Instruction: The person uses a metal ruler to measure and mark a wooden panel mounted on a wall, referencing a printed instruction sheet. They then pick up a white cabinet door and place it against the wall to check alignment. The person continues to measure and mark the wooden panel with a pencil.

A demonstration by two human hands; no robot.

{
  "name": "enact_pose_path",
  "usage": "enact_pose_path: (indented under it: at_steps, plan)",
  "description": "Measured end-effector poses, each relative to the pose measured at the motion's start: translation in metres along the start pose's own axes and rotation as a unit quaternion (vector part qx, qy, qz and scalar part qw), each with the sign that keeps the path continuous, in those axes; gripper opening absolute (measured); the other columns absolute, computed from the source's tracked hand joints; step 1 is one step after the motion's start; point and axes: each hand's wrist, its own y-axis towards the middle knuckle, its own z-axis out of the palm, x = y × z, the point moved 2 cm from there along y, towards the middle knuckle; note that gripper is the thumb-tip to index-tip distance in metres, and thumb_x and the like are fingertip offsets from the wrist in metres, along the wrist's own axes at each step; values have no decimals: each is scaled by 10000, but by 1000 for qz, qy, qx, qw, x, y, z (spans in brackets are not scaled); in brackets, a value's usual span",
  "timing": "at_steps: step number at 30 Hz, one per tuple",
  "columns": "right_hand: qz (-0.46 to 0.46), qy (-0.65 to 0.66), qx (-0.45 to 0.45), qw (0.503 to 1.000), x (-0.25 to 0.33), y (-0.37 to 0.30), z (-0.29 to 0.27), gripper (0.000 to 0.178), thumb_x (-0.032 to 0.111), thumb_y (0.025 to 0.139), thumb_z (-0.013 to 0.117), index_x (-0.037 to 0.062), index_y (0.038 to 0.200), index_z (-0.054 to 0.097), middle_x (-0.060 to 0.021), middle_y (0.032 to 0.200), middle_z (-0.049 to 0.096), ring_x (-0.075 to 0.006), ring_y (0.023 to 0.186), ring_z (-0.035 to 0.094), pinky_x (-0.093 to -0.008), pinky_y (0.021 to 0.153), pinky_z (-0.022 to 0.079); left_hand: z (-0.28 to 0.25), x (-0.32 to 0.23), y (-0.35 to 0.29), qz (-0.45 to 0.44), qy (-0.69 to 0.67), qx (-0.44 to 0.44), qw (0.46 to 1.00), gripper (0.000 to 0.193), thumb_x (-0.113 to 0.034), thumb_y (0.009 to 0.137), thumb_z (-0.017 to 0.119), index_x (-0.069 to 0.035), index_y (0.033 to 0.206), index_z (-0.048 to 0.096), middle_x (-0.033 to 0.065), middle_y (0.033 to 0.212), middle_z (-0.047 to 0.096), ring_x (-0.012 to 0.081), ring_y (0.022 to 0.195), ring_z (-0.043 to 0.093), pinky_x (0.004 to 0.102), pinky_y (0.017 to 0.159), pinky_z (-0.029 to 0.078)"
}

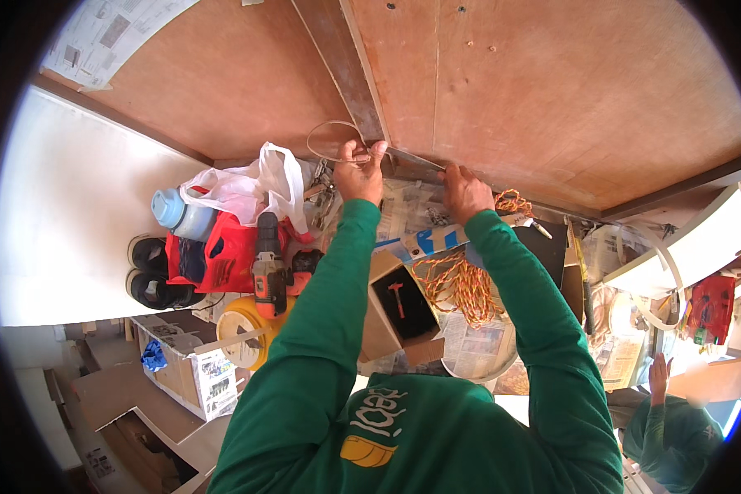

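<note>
My left hand (361,174) is closed on a thin, flexible pale strip (331,123), which curls up in a loop beside the fingers. It is at the lower end of a narrow brown upright (350,70) between two wooden panels. From there a straight, thin length runs to the right along the lower edge of the right wooden panel (543,90). At its far end my right hand (467,193) is closed with the fingertips pinching it against that edge. What lies inside the right fingers is partly hidden.
To the left are a cordless drill (268,263), a red bag (226,263), a white plastic bag (259,185), a blue-lidded bottle (170,208) and black shoes (148,280). Below my arms are an open cardboard box (375,333) and twisted cord (465,288). Another person (675,436) is at lower right.
</note>
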Motion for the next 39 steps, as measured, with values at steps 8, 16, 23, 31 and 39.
enact_pose_path:
  at_steps: [8, 16, 23, 31, 39]
  plan:
    - [-36, 24, -61, 997, -9, 6, 12, 205, 292, 1002, 565, 89, 987, 547, -199, 918, 709, -448, 813, 686, -560, 676, 547, -8, 0, 10, 79, 56, 33, 995, 391, -175, 767, 902, -4, 916, 584, 79, 809, 648, 180, 753, 598, 343, 695, 501]
    - [40, 19, 43, 998, -1, 8, 21, 151, 251, 944, 615, 122, 1021, 603, -177, 968, 736, -412, 893, 708, -530, 763, 558, -7, -15, 14, 90, 122, 72, 986, 337, -164, 833, 860, 0, 921, 580, 77, 825, 700, 127, 758, 637, 293, 703, 510]
    - [101, 44, 79, 991, 5, 8, 40, 180, 251, 965, 574, 152, 1100, 641, -192, 994, 738, -409, 943, 708, -527, 832, 552, -5, -20, 14, 102, 155, 101, 978, 323, -155, 845, 846, 12, 946, 589, 98, 862, 724, 163, 788, 702, 306, 699, 537]
    - [46, 25, 85, 995, 2, 15, 34, 299, 416, 1000, 578, 133, 1044, 663, -203, 960, 719, -435, 921, 691, -544, 782, 552, -17, -3, 26, 126, 189, 82, 970, 473, -341, 832, 856, 24, 1002, 605, 169, 774, 711, 269, 731, 727, 385, 654, 563]
    - [-46, -25, -28, 998, -26, -2, -68, 232, 349, 975, 626, 122, 1008, 657, -162, 925, 718, -403, 906, 695, -516, 758, 553, -4, 11, 1, 37, -74, 22, 996, 364, -209, 875, 822, 12, 1098, 638, 103, 821, 712, 150, 726, 673, 276, 636, 550]
